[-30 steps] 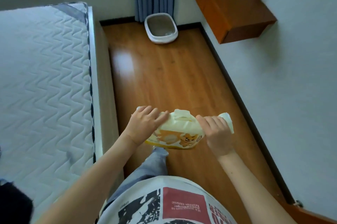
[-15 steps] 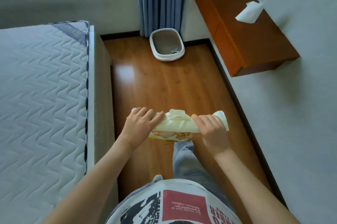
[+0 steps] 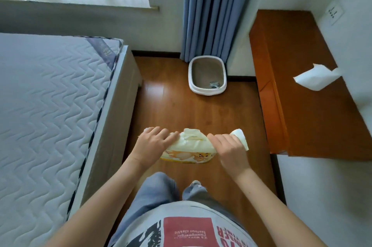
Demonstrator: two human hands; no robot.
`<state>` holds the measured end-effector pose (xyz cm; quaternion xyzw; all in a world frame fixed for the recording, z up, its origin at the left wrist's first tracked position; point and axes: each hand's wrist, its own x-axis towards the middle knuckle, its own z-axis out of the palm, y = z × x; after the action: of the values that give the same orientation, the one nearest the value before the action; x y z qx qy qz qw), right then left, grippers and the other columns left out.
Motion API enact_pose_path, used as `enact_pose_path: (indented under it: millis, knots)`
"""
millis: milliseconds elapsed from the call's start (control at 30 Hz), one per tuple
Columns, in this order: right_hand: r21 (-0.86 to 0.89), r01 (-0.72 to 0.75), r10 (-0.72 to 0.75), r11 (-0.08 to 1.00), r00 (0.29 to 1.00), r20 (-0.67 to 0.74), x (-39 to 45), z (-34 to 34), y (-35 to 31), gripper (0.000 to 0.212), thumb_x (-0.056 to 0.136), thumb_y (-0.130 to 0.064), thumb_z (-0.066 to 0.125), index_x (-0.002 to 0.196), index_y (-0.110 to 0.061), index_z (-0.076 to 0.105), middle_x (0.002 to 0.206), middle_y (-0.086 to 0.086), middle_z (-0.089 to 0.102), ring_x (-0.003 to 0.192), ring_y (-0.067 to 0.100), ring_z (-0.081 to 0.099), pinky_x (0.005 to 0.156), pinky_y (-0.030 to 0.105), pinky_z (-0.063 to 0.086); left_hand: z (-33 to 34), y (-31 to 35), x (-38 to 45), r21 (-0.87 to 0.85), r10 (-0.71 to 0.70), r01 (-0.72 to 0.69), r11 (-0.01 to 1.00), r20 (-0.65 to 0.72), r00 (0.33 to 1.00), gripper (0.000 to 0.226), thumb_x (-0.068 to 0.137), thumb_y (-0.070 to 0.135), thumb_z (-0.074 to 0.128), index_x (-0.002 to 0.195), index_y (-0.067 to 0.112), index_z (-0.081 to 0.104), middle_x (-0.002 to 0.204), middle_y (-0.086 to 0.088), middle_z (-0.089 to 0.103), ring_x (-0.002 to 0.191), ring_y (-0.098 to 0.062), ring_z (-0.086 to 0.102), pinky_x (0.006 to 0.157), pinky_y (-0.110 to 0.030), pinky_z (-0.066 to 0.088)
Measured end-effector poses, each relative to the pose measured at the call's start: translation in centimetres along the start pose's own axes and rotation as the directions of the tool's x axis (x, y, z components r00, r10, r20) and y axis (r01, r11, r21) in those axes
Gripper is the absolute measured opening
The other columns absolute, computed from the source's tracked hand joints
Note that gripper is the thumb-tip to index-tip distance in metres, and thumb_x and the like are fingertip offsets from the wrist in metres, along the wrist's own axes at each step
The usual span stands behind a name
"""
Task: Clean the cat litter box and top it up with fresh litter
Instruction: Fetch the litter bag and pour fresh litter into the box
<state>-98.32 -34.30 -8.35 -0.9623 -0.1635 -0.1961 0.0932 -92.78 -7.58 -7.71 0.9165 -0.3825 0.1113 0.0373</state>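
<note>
Head view looks down a strip of wooden floor [image 3: 203, 118] between a bed and a wall. Both hands hold a pale yellow litter bag [image 3: 191, 147] out in front of the person's body, above the floor. The left hand [image 3: 154, 146] grips the bag's left end, fingers curled over the top edge; the right hand [image 3: 229, 150] grips the right end the same way, with a folded corner of the bag sticking out past its knuckles. The bag hangs crosswise between the two hands, its upper part crumpled and its printed front, with an orange cartoon animal, facing down and toward the person. Well ahead, the litter box [image 3: 207, 75] sits on the floor against the far wall, at the foot of a blue curtain [image 3: 211, 11]. It is a white, rounded tray holding brownish litter, and a small grey object lies inside near its front right corner; what that object is cannot be told. A bare quilted mattress [image 3: 50, 110] fills the left side. On the right a brown wooden counter [image 3: 314, 118] runs along the wall, with a white tissue [image 3: 317, 77] standing up from its top. Grey trousers and a printed shirt show at the bottom edge.
</note>
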Motion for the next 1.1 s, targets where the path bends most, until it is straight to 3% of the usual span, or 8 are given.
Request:
enact_pose_path:
  millis: [133,300,567,700,800,933,1033,1100]
  knots:
    - [-0.009,0.014,-0.014,1.000,1.000,-0.006,4.8,1.5,3.9,0.017,0.082,-0.005,0.062,0.096,-0.010,0.070,0.070,0.004,0.064,0.061,0.023,0.061,0.056,0.030,0.048,1.6,-2.6,5.0,0.007,-0.025,0.025,1.000,-0.001,1.000,0.038,0.081,0.009,0.048,0.116,0.023,0.053,0.082,0.002,0.065,0.065,-0.021,0.059,0.061,-0.034,0.053]
    - [-0.022,-0.005,0.005,1.000,1.000,0.018,11.3,4.7,8.1,0.027,0.088,-0.004,0.044,0.094,-0.010,0.069,0.065,0.003,0.060,0.055,0.023,0.055,0.050,0.033,0.046,4.1,-7.3,11.5,-0.019,-0.034,0.035,0.999,0.038,0.999,0.056,0.063,0.001,0.071,0.113,0.022,0.057,0.080,0.003,0.063,0.064,-0.021,0.058,0.060,-0.034,0.053]
    - [-0.060,-0.052,0.055,0.997,0.997,0.059,22.3,9.5,13.0,0.030,0.089,-0.011,0.042,0.093,-0.010,0.072,0.064,0.002,0.062,0.052,0.021,0.057,0.048,0.028,0.044,8.1,-17.1,22.1,-0.110,0.042,-0.032,0.993,0.092,0.995,0.070,0.051,0.006,0.086,0.114,0.021,0.059,0.082,0.000,0.067,0.064,-0.023,0.061,0.059,-0.032,0.054]
    - [-0.019,-0.081,0.082,0.997,0.994,0.071,27.4,11.2,15.4,0.035,0.087,-0.017,0.041,0.093,-0.008,0.074,0.072,0.003,0.070,0.062,0.021,0.066,0.055,0.027,0.050,10.1,-21.2,26.8,-0.126,0.040,-0.037,0.991,0.019,0.999,0.058,0.061,0.003,0.078,0.113,0.022,0.062,0.078,0.000,0.065,0.062,-0.022,0.060,0.058,-0.032,0.053]
    - [0.010,-0.110,0.109,0.994,0.987,0.118,31.1,12.5,17.4,0.037,0.085,-0.017,0.040,0.094,-0.009,0.075,0.079,0.003,0.072,0.069,0.021,0.069,0.059,0.027,0.053,11.4,-23.7,30.0,-0.149,0.018,-0.016,0.989,0.015,1.000,0.055,0.065,0.002,0.063,0.115,0.023,0.053,0.078,0.001,0.066,0.061,-0.022,0.059,0.057,-0.032,0.052]
    - [0.040,-0.110,0.101,0.993,0.977,0.187,35.1,15.9,21.4,0.034,0.084,-0.014,0.044,0.100,-0.008,0.073,0.083,0.005,0.072,0.073,0.024,0.070,0.064,0.032,0.056,14.4,-26.1,33.9,-0.152,-0.028,0.034,0.988,0.045,0.999,0.059,0.061,0.001,0.077,0.114,0.021,0.058,0.081,-0.002,0.067,0.063,-0.024,0.060,0.057,-0.033,0.052]
    - [0.076,-0.095,0.077,0.993,0.974,0.213,37.7,19.6,24.7,0.035,0.083,-0.015,0.044,0.100,-0.006,0.073,0.083,0.007,0.073,0.072,0.026,0.070,0.064,0.034,0.057,17.5,-27.6,36.7,-0.164,-0.086,0.099,0.981,0.086,0.993,0.064,0.061,0.001,0.078,0.115,0.022,0.052,0.081,-0.001,0.067,0.064,-0.025,0.061,0.058,-0.033,0.053]
    - [0.096,-0.084,0.060,0.992,0.971,0.231,38.6,22.6,26.6,0.027,0.081,-0.009,0.054,0.100,-0.006,0.073,0.081,0.007,0.072,0.071,0.027,0.069,0.063,0.035,0.057,20.3,-28.4,37.8,-0.156,-0.105,0.118,0.981,0.092,0.990,0.063,0.063,0.001,0.077,0.116,0.023,0.051,0.081,-0.001,0.066,0.065,-0.025,0.062,0.059,-0.033,0.053]
